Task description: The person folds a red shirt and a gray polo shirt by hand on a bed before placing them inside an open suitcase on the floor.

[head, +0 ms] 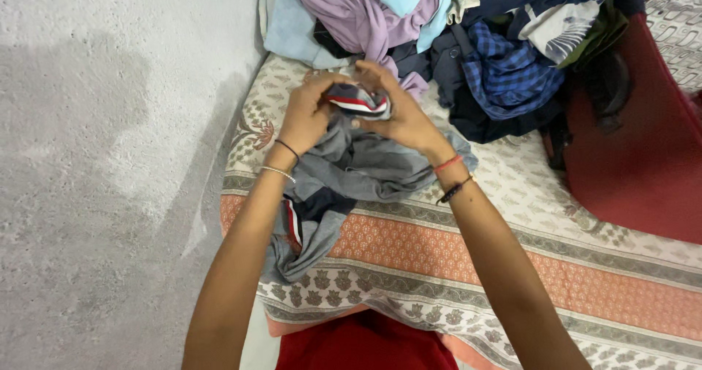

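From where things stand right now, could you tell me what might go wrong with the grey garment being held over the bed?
1. The grey garment hangs over the edge of the patterned bedsheet; only its striped end is in the left hand and right hand, so the rest could slide to the floor.
2. The clothes pile lies just behind the hands; a pull could snag the purple cloth.

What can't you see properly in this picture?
All in the head view:
- The grey garment: bunched up, so its kind is unclear; the left hand and right hand cover its striped end.
- The clothes pile: cut off by the top edge, and the pieces hide each other.
- The bed sheet: runs off the right and bottom edges.
- The person's elbows: cut off at the bottom.
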